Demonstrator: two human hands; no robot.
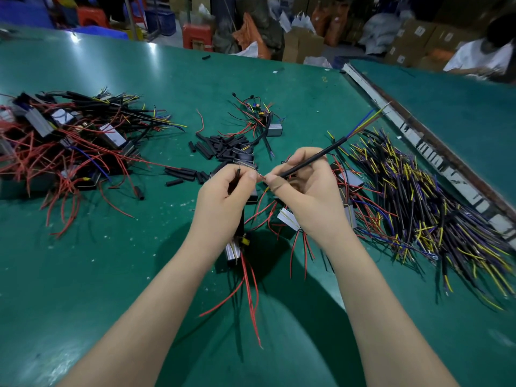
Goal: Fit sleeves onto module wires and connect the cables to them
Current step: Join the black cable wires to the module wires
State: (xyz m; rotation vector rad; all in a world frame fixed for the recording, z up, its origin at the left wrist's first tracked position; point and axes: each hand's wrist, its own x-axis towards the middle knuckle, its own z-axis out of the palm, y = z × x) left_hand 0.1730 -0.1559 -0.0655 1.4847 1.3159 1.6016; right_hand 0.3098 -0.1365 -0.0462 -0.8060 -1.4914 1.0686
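A smooth green table (111,261) fills the view. At the right lies a large heap of black cables (435,219), partly cut off; at the left, a tangle of grey modules with red wires (64,146). Short black tubular sleeves (220,146) lie mid-table. The right hand (304,188) pinches a black cable (315,159) angling up-right. The left hand (223,196) pinches a thin wire; its module (234,251) hangs below. The fingertips nearly meet; the join is blurred.
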